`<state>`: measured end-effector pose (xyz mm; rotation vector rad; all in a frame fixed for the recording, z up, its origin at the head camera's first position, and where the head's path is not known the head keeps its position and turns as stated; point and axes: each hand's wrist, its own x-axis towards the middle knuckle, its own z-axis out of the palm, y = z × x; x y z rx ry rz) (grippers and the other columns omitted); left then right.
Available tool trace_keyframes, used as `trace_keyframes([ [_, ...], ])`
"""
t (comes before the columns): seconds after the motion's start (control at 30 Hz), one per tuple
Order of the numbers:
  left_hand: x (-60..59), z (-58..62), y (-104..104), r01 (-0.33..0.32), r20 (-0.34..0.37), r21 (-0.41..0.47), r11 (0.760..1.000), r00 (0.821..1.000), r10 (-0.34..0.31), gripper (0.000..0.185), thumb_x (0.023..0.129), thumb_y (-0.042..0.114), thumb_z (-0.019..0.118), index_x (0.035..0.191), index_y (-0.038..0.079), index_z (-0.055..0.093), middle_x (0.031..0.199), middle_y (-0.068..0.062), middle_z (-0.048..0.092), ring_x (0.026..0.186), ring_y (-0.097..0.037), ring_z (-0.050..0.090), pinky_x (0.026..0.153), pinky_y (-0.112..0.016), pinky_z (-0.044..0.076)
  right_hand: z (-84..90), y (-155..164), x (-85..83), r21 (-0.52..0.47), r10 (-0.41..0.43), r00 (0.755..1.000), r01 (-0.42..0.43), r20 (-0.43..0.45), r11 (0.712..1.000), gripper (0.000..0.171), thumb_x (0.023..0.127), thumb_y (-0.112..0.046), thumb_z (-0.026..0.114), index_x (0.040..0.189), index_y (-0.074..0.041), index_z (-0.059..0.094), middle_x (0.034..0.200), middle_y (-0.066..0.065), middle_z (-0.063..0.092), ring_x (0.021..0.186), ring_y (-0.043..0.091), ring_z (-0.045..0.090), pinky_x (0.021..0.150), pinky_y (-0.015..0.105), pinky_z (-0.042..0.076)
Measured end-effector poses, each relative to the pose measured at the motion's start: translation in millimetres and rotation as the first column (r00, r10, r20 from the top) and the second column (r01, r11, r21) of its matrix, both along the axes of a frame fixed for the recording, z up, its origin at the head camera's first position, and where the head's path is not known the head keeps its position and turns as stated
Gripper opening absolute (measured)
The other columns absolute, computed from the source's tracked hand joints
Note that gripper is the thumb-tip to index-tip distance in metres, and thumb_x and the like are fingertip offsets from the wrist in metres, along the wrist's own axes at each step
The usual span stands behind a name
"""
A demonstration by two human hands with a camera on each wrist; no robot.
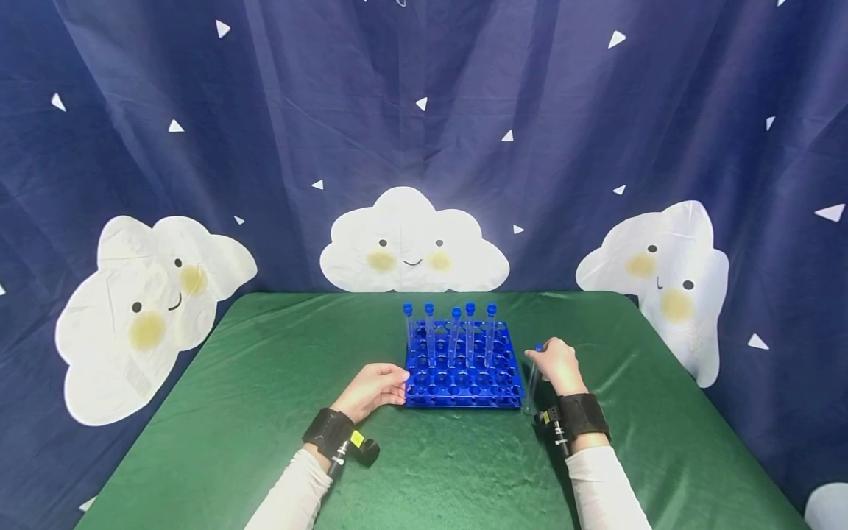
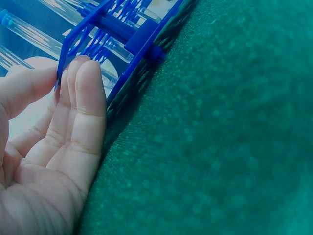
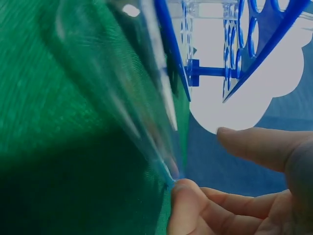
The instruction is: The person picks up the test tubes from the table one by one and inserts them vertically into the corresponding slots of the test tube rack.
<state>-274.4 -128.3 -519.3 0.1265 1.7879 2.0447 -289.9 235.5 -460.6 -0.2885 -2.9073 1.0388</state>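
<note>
A clear test tube [image 1: 532, 383] is pinched by the right hand [image 1: 559, 366] just right of the blue rack [image 1: 461, 368], long axis near upright, blue cap up, tip down by the green surface [image 1: 265, 412]. The rack's left edge is touched by the left hand [image 1: 372, 389], fingers [image 2: 83, 98] straight and pressed together. Five capped tubes [image 1: 450, 331] are stood upright in back.

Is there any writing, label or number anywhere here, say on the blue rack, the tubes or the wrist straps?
No readable text in any view.
Blue rack: no lettering visible.
Capped tubes: no markings visible.
Small yellow tag at the left wrist strap: too small to read.
Curtain: only cloud faces and triangles, no words.
</note>
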Motion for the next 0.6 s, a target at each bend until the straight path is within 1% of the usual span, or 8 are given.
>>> trace_keyframes([
  [0.1, 0.2, 0.0, 0.0, -0.003, 0.004, -0.002, 1.000, 1.000, 0.003, 0.014, 0.090, 0.013, 0.068, 0.097, 0.002, 0.063, 0.075, -0.001, 0.065, 0.064, -0.011, 0.065, 0.063, -0.025, 0.060, -2.2, 0.0, -1.0, -0.001, 0.014, 1.000, -0.014, 0.024, 1.000, 0.032, 0.086, -0.023, 0.068, 0.068, -0.005, 0.049, 0.074, 0.019, 0.064, 0.047, 0.016, 0.062, 0.052, 0.032, 0.055],
  [0.13, 0.3, 0.1, -0.1, -0.003, 0.004, -0.002, 1.000, 1.000, 0.003, 0.014, 0.090, 0.013, 0.068, 0.097, 0.002, 0.063, 0.075, -0.001, 0.065, 0.064, -0.011, 0.065, 0.063, -0.025, 0.060, -2.9, -0.1, -1.0, 0.000, 0.014, 0.999, -0.014, 0.035, 1.000, 0.032, 0.085, -0.022, 0.069, 0.066, -0.006, 0.050, 0.073, 0.018, 0.064, 0.048, 0.016, 0.063, 0.052, 0.031, 0.056],
  [0.23, 0.3, 0.0, -0.2, -0.006, 0.005, -0.004, 1.000, 1.000, 0.006, 0.014, 0.090, 0.013, 0.068, 0.097, 0.002, 0.064, 0.075, -0.001, 0.065, 0.064, -0.011, 0.065, 0.063, -0.025, 0.060, -5.5, 0.4, -1.0, 0.002, 0.024, 0.998, -0.025, 0.055, 1.000, 0.026, 0.082, -0.019, 0.070, 0.069, -0.003, 0.054, 0.074, 0.018, 0.065, 0.049, 0.016, 0.063, 0.050, 0.030, 0.056],
  [0.33, 0.3, 0.0, -0.1, -0.005, 0.003, -0.006, 1.000, 1.000, 0.005, 0.014, 0.090, 0.013, 0.068, 0.097, 0.002, 0.064, 0.075, -0.001, 0.065, 0.064, -0.011, 0.065, 0.063, -0.025, 0.060, -7.0, 1.0, -0.5, 0.007, 0.031, 0.998, -0.032, 0.062, 0.999, 0.021, 0.079, -0.015, 0.069, 0.070, -0.002, 0.056, 0.071, 0.016, 0.066, 0.048, 0.015, 0.062, 0.049, 0.029, 0.055],
  [0.47, 0.3, 0.4, 0.1, -0.003, 0.003, -0.006, 1.000, 1.000, 0.003, 0.013, 0.091, 0.013, 0.068, 0.097, 0.002, 0.064, 0.075, -0.001, 0.065, 0.064, -0.011, 0.065, 0.063, -0.025, 0.060, -7.2, 1.4, 0.4, 0.000, 0.031, 0.997, -0.031, 0.069, 1.000, 0.020, 0.078, -0.011, 0.067, 0.067, -0.005, 0.051, 0.062, 0.010, 0.063, 0.046, 0.014, 0.061, 0.048, 0.028, 0.053],
  [0.6, 0.3, 0.5, 0.1, -0.005, 0.002, -0.010, 1.000, 1.000, 0.005, 0.015, 0.090, 0.014, 0.068, 0.097, 0.001, 0.064, 0.075, -0.001, 0.065, 0.064, -0.011, 0.065, 0.063, -0.025, 0.060, -5.4, 0.6, 1.7, -0.041, 0.019, 0.996, -0.015, 0.085, 0.999, 0.018, 0.077, -0.008, 0.063, 0.066, -0.006, 0.050, 0.055, 0.004, 0.058, 0.046, 0.013, 0.062, 0.048, 0.028, 0.056],
])
